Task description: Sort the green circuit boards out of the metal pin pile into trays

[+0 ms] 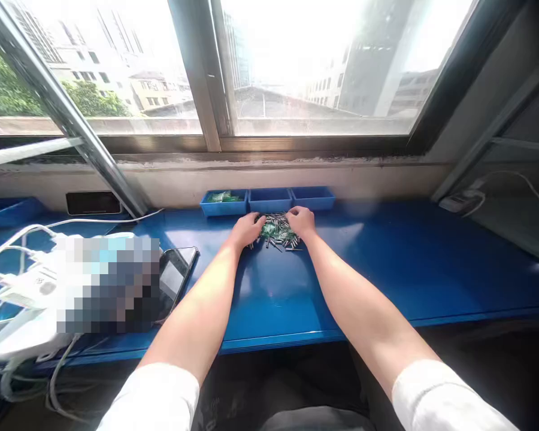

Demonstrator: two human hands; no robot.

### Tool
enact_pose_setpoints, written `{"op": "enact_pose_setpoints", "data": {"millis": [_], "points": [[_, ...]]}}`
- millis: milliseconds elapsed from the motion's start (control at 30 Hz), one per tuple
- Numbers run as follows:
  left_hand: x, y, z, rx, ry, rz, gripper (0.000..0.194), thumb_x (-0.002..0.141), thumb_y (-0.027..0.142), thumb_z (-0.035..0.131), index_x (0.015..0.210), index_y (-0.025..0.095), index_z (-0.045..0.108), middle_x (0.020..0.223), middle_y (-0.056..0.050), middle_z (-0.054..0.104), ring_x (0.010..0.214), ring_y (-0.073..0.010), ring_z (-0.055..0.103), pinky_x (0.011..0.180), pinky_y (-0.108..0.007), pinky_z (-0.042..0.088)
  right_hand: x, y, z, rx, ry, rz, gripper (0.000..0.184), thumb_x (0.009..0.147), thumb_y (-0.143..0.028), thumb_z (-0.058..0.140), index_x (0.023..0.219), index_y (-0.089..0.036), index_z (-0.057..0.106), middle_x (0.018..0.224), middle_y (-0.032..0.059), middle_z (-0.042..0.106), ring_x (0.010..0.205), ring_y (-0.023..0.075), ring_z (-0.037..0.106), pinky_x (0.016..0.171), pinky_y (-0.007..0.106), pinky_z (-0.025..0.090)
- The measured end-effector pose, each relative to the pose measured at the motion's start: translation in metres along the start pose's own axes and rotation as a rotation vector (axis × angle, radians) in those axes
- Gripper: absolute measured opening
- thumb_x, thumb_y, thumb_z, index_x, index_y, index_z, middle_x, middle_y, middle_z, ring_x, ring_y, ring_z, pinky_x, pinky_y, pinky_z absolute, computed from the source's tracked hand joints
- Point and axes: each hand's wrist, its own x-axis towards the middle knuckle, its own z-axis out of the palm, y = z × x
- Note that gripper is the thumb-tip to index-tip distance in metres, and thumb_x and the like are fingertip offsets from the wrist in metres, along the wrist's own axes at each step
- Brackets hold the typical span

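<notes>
Beyond the bench we have a broad window in a dark frame, with buildings and some trees showing through the glass. Below it runs our blue bench, its back edge along the wall and its front edge towards us. A slanting metal post rises from near the back edge, left of the middle.

Towards the bench's front left corner we see white power strips with plugs and cables, some of the cables hanging over the front edge; a blurred patch hides what lies just beside them. Three blue trays stand in a row near the middle of the back edge: the left tray holds green material, and the middle tray and the right tray follow on. A black phone lies between the blurred patch and our left forearm.

The pile of small metal parts sits on the bench just in front of the middle tray, nearer the back edge than the front. Our left hand touches its left side and our right hand its right, fingers bent inward on both; we cannot tell whether they grip any pieces. Green bits lie among the metal, and a few loose pins stray towards the front edge.
</notes>
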Motion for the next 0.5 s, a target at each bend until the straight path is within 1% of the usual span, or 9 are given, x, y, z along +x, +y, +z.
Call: {"op": "enact_pose_setpoints", "data": {"millis": [67, 167, 267, 400, 500], "points": [[0.002, 0.002, 0.005, 0.037, -0.007, 0.013, 0.057, 0.09, 0.049, 0.034, 0.129, 0.011, 0.052, 0.137, -0.014, 0.05, 0.131, -0.0274, 0.041, 0.108, -0.035, 0.032, 0.0, 0.001, 0.003, -0.02, -0.028, -0.018, 0.03, 0.083, -0.033, 0.055, 0.106, -0.018, 0.066, 0.107, 0.0053, 0.066, 0.104, 0.022, 0.059, 0.091, 0.027, 0.043], [0.003, 0.005, 0.011, 0.08, -0.003, 0.033, 0.055, 0.089, 0.048, 0.039, 0.127, 0.012, 0.053, 0.137, -0.015, 0.049, 0.134, -0.0272, 0.036, 0.109, -0.035, 0.03, -0.001, 0.001, 0.006, -0.077, -0.085, -0.062, 0.041, 0.083, -0.038, 0.056, 0.118, -0.016, 0.061, 0.118, 0.0092, 0.061, 0.111, 0.0246, 0.055, 0.095, 0.031, 0.041], [0.002, 0.008, 0.013, 0.09, 0.02, 0.056, 0.05, 0.088, 0.045, 0.043, 0.124, 0.013, 0.055, 0.134, -0.014, 0.052, 0.129, -0.0275, 0.042, 0.107, -0.034, 0.033, -0.003, -0.001, 0.006, -0.13, -0.137, -0.096, 0.043, 0.084, -0.042, 0.055, 0.118, -0.017, 0.061, 0.119, 0.0102, 0.061, 0.111, 0.0273, 0.055, 0.093, 0.034, 0.043], [0.002, 0.009, 0.014, 0.071, 0.071, 0.085, 0.046, 0.087, 0.042, 0.043, 0.119, 0.012, 0.058, 0.124, -0.015, 0.057, 0.119, -0.028, 0.05, 0.102, -0.035, 0.037, -0.006, -0.002, 0.006, -0.122, -0.14, -0.1, 0.041, 0.083, -0.042, 0.055, 0.117, -0.019, 0.062, 0.115, 0.0089, 0.063, 0.108, 0.0277, 0.057, 0.089, 0.035, 0.045], [0.004, 0.007, 0.015, 0.064, 0.094, 0.065, 0.043, 0.086, 0.042, 0.044, 0.115, 0.013, 0.059, 0.119, -0.015, 0.059, 0.114, -0.0275, 0.053, 0.099, -0.035, 0.039, -0.007, -0.002, 0.008, -0.094, -0.136, -0.126, 0.035, 0.082, -0.039, 0.057, 0.111, -0.02, 0.065, 0.109, 0.008, 0.066, 0.105, 0.0267, 0.059, 0.089, 0.034, 0.045]]}}
